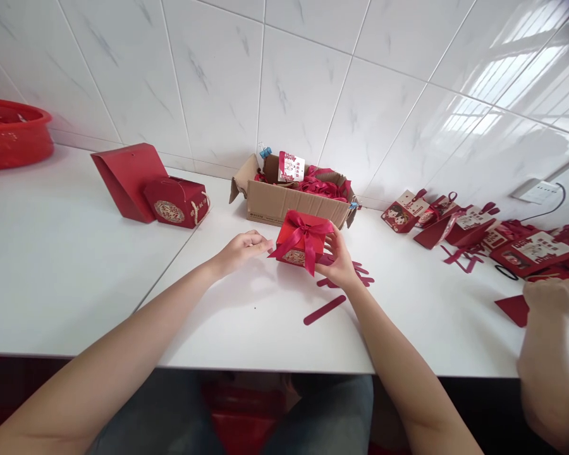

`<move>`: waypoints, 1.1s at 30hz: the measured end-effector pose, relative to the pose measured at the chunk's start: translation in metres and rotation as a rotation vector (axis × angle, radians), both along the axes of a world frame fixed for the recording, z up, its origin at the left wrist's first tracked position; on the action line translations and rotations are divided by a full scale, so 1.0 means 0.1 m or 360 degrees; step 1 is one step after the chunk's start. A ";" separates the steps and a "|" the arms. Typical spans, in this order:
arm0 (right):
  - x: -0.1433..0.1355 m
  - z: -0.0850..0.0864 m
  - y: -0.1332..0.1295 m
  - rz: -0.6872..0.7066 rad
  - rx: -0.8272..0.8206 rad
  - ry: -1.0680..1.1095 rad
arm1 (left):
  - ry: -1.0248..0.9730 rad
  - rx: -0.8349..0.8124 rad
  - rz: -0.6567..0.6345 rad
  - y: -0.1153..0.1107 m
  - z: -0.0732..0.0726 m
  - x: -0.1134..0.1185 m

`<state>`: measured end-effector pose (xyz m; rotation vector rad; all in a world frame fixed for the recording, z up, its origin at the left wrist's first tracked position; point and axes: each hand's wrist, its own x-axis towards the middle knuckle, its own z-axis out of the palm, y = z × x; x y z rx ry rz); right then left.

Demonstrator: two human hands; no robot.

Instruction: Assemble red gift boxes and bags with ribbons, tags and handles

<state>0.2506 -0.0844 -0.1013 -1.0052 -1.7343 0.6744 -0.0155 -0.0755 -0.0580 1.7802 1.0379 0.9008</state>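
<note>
A small red gift box (284, 255) with a dark pink ribbon bow (306, 232) on it is held at its right side by my right hand (339, 260). My left hand (244, 251) is just left of the box, thumb and fingers pressed together near the end of a ribbon tail; whether they pinch it is too small to tell. Beneath and to the right of the box lie several dark red strips (363, 273), and one single strip (325, 310) lies nearer the front edge.
Behind stands a cardboard box (294, 206) of ribbons. Two red boxes (180, 205) stand at left, beside a red basin (16, 140). Several decorated boxes (471, 221) line the right. Another person's hand (552, 298) works there.
</note>
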 end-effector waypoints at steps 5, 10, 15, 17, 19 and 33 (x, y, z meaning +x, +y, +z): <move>0.01 0.00 0.01 -0.0028 0.0032 -0.0022 | -0.0052 -0.0035 -0.0119 0.00 -0.05 0.03; 0.02 -0.01 0.01 0.0008 0.0060 0.0001 | 0.0001 -0.0072 -0.0155 0.00 -0.04 0.02; 0.00 -0.01 0.00 0.0043 0.0048 0.0008 | 0.0202 -0.0095 -0.0184 0.04 -0.07 -0.01; -0.01 0.01 -0.02 0.0060 0.0023 0.0012 | 0.0317 0.0003 -0.0065 0.07 -0.10 -0.03; -0.01 0.02 -0.03 0.0083 -0.0017 0.0038 | 0.0390 0.0096 0.0092 0.11 -0.13 -0.05; -0.07 0.07 -0.11 0.0510 -0.0415 -0.0306 | -0.0308 0.0022 0.0169 0.07 -0.04 -0.01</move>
